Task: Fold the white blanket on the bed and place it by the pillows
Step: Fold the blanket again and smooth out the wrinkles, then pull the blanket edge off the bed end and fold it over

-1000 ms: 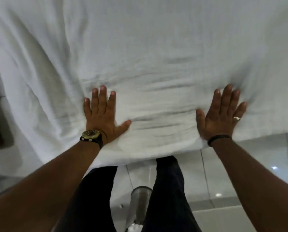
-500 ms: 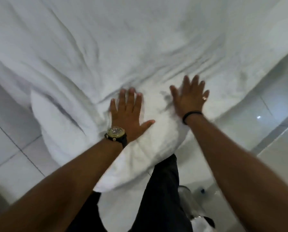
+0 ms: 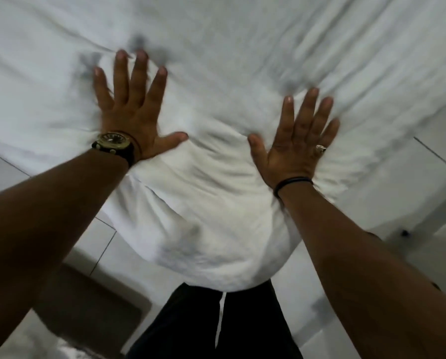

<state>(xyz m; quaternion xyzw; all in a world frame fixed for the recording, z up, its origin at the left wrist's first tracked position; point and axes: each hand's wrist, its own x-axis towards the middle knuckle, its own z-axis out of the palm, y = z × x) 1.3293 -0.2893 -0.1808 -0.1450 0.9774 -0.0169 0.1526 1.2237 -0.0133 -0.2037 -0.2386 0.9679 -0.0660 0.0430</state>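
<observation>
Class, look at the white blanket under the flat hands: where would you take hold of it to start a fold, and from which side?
Probably the rounded corner of the white blanket that hangs off the bed toward the person, pinched from below and from the near side. It droops free there, while the left hand and right hand only press flat on top.

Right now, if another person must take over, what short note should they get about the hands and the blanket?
Left hand: open, fingers spread, pressing flat on the white blanket.
Right hand: open, flat on the blanket too.
The blanket is spread over the bed, its near corner bulging over the edge toward the person's legs.
Done: no neat fold is visible.
Left: fold the blanket and put it by the pillows, which are not in view.
</observation>
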